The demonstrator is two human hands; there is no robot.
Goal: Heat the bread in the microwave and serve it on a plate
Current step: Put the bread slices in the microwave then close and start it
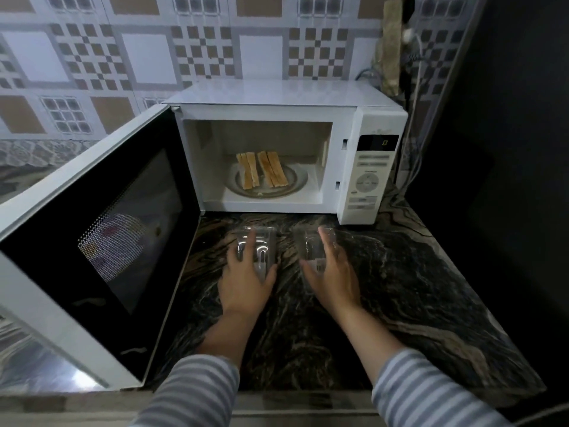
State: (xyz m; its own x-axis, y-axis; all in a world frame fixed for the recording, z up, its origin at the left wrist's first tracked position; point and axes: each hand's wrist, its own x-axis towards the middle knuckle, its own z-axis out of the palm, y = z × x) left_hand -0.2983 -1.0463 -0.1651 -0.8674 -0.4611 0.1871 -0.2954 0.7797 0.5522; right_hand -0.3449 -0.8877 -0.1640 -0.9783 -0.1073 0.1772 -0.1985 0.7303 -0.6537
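Several toasted bread slices [261,172] stand on edge on a plate [295,183] inside the white microwave [277,94]. Its door [101,241] is swung wide open to the left. My left hand [246,282] and my right hand [334,272] reach forward over the dark marble counter [415,272], just in front of the oven opening. A clear plastic piece overlaps the fingers of each hand, one at the left [261,241] and one at the right [308,245]. Fingers are stretched out; I cannot tell whether they grip the plastic.
The microwave's control panel [369,177] is on its right side, showing 0. A dark wall stands close on the right. Cables [412,118] hang behind the oven by the tiled wall. The open door blocks the counter's left side.
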